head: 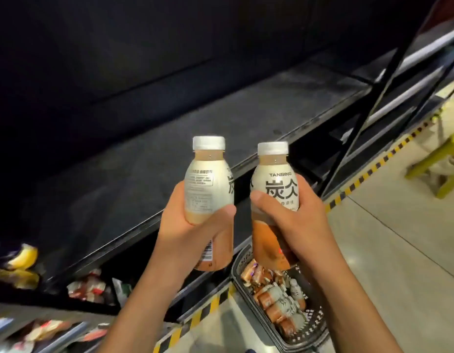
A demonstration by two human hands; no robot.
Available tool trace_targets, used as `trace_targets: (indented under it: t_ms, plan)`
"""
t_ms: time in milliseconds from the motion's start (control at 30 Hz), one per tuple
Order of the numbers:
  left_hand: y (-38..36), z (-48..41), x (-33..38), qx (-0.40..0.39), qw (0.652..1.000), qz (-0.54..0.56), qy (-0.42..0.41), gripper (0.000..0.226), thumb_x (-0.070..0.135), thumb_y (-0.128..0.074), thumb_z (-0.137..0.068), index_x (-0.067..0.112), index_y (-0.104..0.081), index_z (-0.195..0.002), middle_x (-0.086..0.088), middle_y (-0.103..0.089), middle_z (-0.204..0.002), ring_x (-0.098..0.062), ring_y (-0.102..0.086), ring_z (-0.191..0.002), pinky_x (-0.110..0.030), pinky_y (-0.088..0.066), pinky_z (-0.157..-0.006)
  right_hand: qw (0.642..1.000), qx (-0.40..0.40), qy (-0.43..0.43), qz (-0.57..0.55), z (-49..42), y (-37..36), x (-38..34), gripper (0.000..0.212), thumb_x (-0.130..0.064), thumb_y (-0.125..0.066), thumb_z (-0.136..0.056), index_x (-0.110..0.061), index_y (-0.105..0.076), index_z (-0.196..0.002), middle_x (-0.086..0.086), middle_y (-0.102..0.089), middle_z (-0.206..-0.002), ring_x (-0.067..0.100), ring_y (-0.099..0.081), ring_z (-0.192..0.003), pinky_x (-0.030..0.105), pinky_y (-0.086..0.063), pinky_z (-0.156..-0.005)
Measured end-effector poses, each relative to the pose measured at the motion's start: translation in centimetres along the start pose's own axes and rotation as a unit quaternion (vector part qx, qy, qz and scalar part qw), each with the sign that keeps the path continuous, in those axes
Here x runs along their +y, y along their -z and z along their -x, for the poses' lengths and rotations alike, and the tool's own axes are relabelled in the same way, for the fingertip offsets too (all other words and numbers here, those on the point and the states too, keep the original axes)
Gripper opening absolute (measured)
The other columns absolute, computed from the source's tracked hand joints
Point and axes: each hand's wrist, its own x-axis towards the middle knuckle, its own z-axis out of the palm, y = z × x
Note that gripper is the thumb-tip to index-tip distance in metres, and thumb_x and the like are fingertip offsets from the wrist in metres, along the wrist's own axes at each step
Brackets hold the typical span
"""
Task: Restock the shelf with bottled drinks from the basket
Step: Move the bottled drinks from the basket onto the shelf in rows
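Left bottle (208,189) gripped upright by left hand (193,225), right bottle (274,192) by right hand (294,220); shelf (144,161) front edge just beyond both.

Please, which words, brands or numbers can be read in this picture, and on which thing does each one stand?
"TANBING": label of the right-hand bottle.
"炭仌": large characters under it, same label.
On the left-hand bottle: small print and barcode numbers too blurred to read.
On the bottles in the basket: labels too blurred.
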Motion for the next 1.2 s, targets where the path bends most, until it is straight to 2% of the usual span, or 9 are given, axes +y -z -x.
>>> trace_targets:
  t_ms: [200,400,533,600,767,900,1033,1100,1200]
  plan:
    - [13.1,8.5,3.8,0.184,0.977,0.011,-0.105,0.051,0.048,-0.077,-0.059,0.041,-0.063,-0.108,-0.005,-0.073,-0.1,-0.028,-0.071,-0.091,-0.046,-0.06,-0.077,0.979,-0.19,0.072,-0.021,5.3,-12.3,-6.5,0.035,-0.029,-0.081,-0.077,-0.031,-0.063,-0.107,-0.012,-0.072,-0.082,0.001,-0.066,-0.068,0.014,-0.05,-0.057]
    - [24.4,20.4,4.7,0.328,0.93,0.037,-0.16,0.039,0.045,-0.077,-0.058,0.046,-0.066,-0.095,-0.002,-0.075,-0.091,-0.023,-0.073,-0.08,-0.029,-0.058,-0.063,0.922,-0.366,0.103,-0.069,15.5,-25.2,-10.1,0.048,-0.042,-0.082,-0.065,-0.03,-0.066,-0.109,0.0,-0.074,-0.094,0.015,-0.072,-0.082,0.025,-0.056,-0.066]
    - [32.6,26.9,4.3,0.371,0.91,0.038,-0.179,0.048,0.042,-0.075,-0.062,0.029,-0.064,-0.106,0.002,-0.07,-0.083,-0.015,-0.067,-0.072,-0.024,-0.052,-0.06,0.887,-0.439,0.101,-0.101,22.2,-33.4,-11.0,0.043,-0.034,-0.08,-0.071,-0.026,-0.066,-0.11,0.001,-0.074,-0.092,0.015,-0.07,-0.08,0.029,-0.056,-0.068]
    - [36.5,29.2,4.3,0.375,0.909,0.025,-0.181,0.057,0.042,-0.075,-0.065,0.017,-0.06,-0.114,0.0,-0.069,-0.085,-0.017,-0.066,-0.074,-0.025,-0.052,-0.06,0.88,-0.452,0.098,-0.111,25.1,-36.9,-11.3,0.04,-0.033,-0.078,-0.071,-0.025,-0.067,-0.109,-0.001,-0.073,-0.088,0.014,-0.069,-0.078,0.032,-0.055,-0.067]
    - [43.9,32.6,4.6,0.385,0.905,0.004,-0.183,0.054,0.045,-0.075,-0.065,0.024,-0.061,-0.113,-0.003,-0.071,-0.097,-0.022,-0.069,-0.088,-0.037,-0.056,-0.075,0.882,-0.443,0.134,-0.087,30.4,-43.5,-12.0,0.041,-0.039,-0.08,-0.069,-0.033,-0.067,-0.107,-0.001,-0.075,-0.094,0.019,-0.071,-0.086,0.041,-0.057,-0.074]
    - [47.7,32.8,4.9,0.371,0.908,0.014,-0.194,0.055,0.043,-0.077,-0.066,0.026,-0.061,-0.116,-0.002,-0.073,-0.105,-0.02,-0.071,-0.096,-0.037,-0.058,-0.08,0.885,-0.435,0.149,-0.075,32.1,-47.1,-13.1,0.037,-0.031,-0.082,-0.079,-0.03,-0.065,-0.112,-0.004,-0.075,-0.098,0.014,-0.072,-0.089,0.035,-0.059,-0.076]
    - [51.0,30.8,5.5,0.382,0.911,0.029,-0.156,0.064,0.051,-0.079,-0.065,0.024,-0.058,-0.119,0.001,-0.073,-0.107,-0.016,-0.072,-0.096,-0.038,-0.059,-0.082,0.902,-0.402,0.147,-0.049,32.1,-50.6,-14.6,0.033,-0.035,-0.08,-0.077,-0.03,-0.065,-0.106,-0.007,-0.075,-0.095,0.007,-0.072,-0.085,0.025,-0.06,-0.07]
    - [52.6,29.5,5.7,0.384,0.913,0.048,-0.131,0.059,0.051,-0.078,-0.068,0.024,-0.059,-0.117,0.0,-0.074,-0.105,-0.016,-0.073,-0.093,-0.039,-0.059,-0.081,0.915,-0.381,0.125,-0.036,31.4,-52.4,-15.1,0.03,-0.037,-0.081,-0.077,-0.028,-0.067,-0.102,-0.006,-0.076,-0.091,0.01,-0.074,-0.082,0.029,-0.061,-0.068]
    - [55.0,27.3,6.1,0.361,0.924,0.091,-0.088,0.058,0.05,-0.078,-0.073,0.02,-0.06,-0.12,-0.007,-0.075,-0.103,-0.022,-0.075,-0.088,-0.042,-0.061,-0.076,0.928,-0.363,0.076,-0.035,30.0,-55.1,-15.5,0.031,-0.036,-0.081,-0.076,-0.021,-0.07,-0.1,0.003,-0.077,-0.089,0.024,-0.075,-0.084,0.047,-0.063,-0.073]
